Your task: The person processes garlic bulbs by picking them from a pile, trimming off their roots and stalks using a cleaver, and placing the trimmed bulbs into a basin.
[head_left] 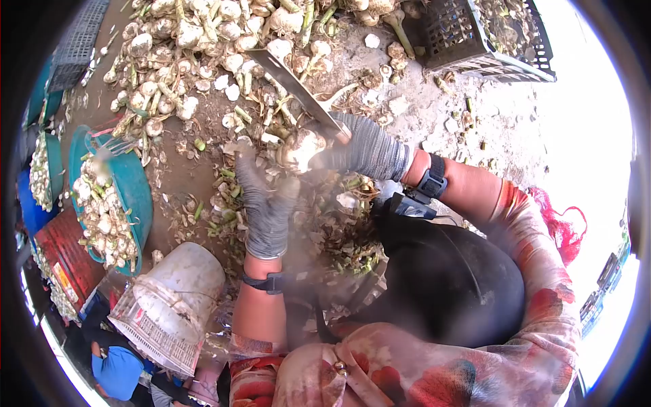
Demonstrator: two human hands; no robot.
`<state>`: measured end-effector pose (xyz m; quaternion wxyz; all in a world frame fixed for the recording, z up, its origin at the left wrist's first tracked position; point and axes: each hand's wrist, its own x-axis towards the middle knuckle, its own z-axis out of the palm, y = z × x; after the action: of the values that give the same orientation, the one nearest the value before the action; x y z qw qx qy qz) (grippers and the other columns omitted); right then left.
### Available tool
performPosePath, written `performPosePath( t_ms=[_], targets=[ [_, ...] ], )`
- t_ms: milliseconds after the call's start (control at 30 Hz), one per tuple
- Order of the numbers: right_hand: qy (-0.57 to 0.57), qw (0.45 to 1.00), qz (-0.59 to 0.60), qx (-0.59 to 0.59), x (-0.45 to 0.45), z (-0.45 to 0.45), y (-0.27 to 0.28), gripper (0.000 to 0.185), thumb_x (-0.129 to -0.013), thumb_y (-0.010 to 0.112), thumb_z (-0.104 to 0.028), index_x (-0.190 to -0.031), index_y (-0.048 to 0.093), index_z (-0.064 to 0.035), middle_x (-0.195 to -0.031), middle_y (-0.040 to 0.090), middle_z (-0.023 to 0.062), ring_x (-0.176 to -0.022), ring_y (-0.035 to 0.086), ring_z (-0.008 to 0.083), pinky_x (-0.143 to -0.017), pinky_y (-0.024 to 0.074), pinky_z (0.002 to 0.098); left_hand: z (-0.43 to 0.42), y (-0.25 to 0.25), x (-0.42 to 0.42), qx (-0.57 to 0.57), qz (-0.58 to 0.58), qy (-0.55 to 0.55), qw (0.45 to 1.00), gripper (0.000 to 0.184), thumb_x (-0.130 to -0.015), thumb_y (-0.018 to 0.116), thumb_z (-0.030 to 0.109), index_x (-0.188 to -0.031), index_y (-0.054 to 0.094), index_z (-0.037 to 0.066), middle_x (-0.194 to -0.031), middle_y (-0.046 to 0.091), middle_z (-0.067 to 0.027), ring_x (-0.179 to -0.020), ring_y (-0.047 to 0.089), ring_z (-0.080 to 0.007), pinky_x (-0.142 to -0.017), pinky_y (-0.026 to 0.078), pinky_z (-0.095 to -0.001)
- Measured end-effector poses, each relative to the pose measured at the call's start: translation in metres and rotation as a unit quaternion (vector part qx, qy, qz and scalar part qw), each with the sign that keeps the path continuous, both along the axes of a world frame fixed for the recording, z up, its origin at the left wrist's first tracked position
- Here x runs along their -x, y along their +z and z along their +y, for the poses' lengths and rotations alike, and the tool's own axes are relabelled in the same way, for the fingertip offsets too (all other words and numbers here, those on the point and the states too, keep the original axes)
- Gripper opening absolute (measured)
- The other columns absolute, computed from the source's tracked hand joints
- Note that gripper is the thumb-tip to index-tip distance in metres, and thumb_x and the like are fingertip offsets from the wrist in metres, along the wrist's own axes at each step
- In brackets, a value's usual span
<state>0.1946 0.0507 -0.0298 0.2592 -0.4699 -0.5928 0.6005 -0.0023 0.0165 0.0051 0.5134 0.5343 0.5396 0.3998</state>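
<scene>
My right hand [359, 149], in a grey knit glove, is closed on a long-bladed knife [291, 85] whose blade points up and to the left. Its grip is mostly hidden by the glove. Against the fingers of that hand sits a whitish garlic bulb [300, 150] with dirt on it; whether the fingers also grip it is hard to tell. Just below and left of the bulb, my left hand [263, 203], gloved in grey too, has its thumb and fingers apart and holds nothing visible.
A heap of garlic with stems [183, 41] covers the ground ahead. Cut stems and skins [339, 237] litter the space between my legs. On the left are a teal basin [139, 197] of bulbs and a white bucket [193, 271]; a black crate [454, 34] stands upper right.
</scene>
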Motion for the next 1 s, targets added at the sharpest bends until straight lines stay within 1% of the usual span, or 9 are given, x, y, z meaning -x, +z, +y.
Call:
performPosePath(
  t_ms=[100,200,300,500,700,800,900,967,1000],
  targets=[
    [0.064,0.989,-0.081,-0.105,0.0,-0.006,-0.008,0.057,-0.078,0.074,-0.039,-0.121,0.055,-0.0066,-0.1,0.065,0.0145,-0.091,0.064,0.0308,-0.082,0.0494,0.0371,0.004,-0.001,0.001,0.331,-0.483,0.072,0.807,0.074,-0.08,0.072,0.04,-0.138,0.038,0.009,-0.14,0.038,-0.0092,-0.122,0.046,-0.026,-0.105,0.038,-0.0399],
    [0.083,0.978,-0.085,-0.172,-0.003,-0.01,0.002,0.053,-0.076,0.073,-0.043,-0.115,0.058,-0.0099,-0.102,0.065,0.0154,-0.098,0.062,0.0336,-0.083,0.0492,0.042,0.015,-0.013,0.001,0.178,0.035,-0.119,0.976,0.047,-0.091,0.061,0.028,-0.13,0.046,0.008,-0.127,0.051,-0.0102,-0.112,0.053,-0.0233,-0.094,0.046,-0.037],
    [0.138,0.964,-0.166,-0.155,-0.019,-0.001,0.037,0.05,-0.078,0.07,-0.046,-0.112,0.06,-0.0105,-0.101,0.065,0.0157,-0.095,0.063,0.0342,-0.081,0.0497,0.0432,-0.002,-0.042,0.01,0.233,-0.196,0.049,0.951,0.029,-0.093,0.058,0.019,-0.117,0.056,0.003,-0.108,0.062,-0.0114,-0.098,0.059,-0.0208,-0.086,0.049,-0.0328],
    [0.209,0.873,-0.441,-0.006,-0.055,0.011,-0.008,0.045,-0.083,0.062,-0.05,-0.095,0.065,-0.0069,-0.077,0.066,0.0179,-0.072,0.064,0.0363,-0.069,0.0524,0.0389,0.001,-0.022,0.019,0.022,0.179,-0.042,0.983,0.024,-0.087,0.063,0.011,-0.108,0.062,-0.002,-0.099,0.061,-0.0098,-0.089,0.057,-0.0211,-0.082,0.046,-0.0339],
    [-0.006,0.999,-0.032,0.038,-0.001,0.015,0.031,0.032,-0.084,0.073,-0.03,-0.095,0.061,-0.0026,-0.08,0.065,0.01,-0.077,0.058,0.012,-0.068,0.0492,0.0334,0.011,-0.007,-0.005,-0.107,0.319,-0.155,0.929,0.026,-0.082,0.065,0.009,-0.107,0.062,0.001,-0.097,0.059,-0.0087,-0.09,0.055,-0.0174,-0.083,0.044,-0.0311],
    [-0.049,0.991,-0.107,0.068,0.003,0.028,0.029,0.041,-0.085,0.07,-0.041,-0.084,0.059,-0.0015,-0.063,0.056,0.0024,-0.062,0.051,0.0126,-0.058,0.0447,0.0328,-0.001,-0.006,-0.007,0.045,-0.047,0.037,0.997,0.075,-0.079,0.075,0.026,-0.139,0.035,0.004,-0.12,0.049,-0.0074,-0.105,0.052,-0.0223,-0.095,0.044,-0.0411],
    [-0.09,0.957,-0.064,0.27,-0.007,0.022,0.028,0.044,-0.089,0.062,-0.047,-0.081,0.062,-0.0043,-0.057,0.056,0.0017,-0.054,0.055,0.0066,-0.049,0.0454,0.027,-0.002,-0.014,-0.002,0.177,-0.231,0.065,0.954,0.071,-0.083,0.071,0.024,-0.14,0.033,0.003,-0.127,0.046,-0.0092,-0.112,0.051,-0.021,-0.096,0.044,-0.0408],
    [-0.058,0.948,0.033,0.312,-0.006,0.009,0.017,0.043,-0.09,0.061,-0.046,-0.087,0.063,-0.0035,-0.059,0.059,0.0041,-0.055,0.059,0.0099,-0.05,0.0478,0.0285,0.0,-0.025,0.002,0.188,-0.164,0.017,0.968,0.059,-0.09,0.063,0.022,-0.139,0.035,0.003,-0.13,0.048,-0.0102,-0.117,0.05,-0.022,-0.095,0.045,-0.0394],
    [-0.058,0.948,0.032,0.312,-0.004,0.005,0.013,0.043,-0.09,0.061,-0.046,-0.087,0.063,-0.0035,-0.059,0.059,0.0041,-0.055,0.059,0.0099,-0.05,0.0478,0.0285,0.001,-0.022,0.0,0.1,0.104,-0.069,0.987,0.053,-0.093,0.059,0.02,-0.137,0.036,0.003,-0.129,0.05,-0.0105,-0.116,0.051,-0.0223,-0.095,0.045,-0.0379]
  ],
)
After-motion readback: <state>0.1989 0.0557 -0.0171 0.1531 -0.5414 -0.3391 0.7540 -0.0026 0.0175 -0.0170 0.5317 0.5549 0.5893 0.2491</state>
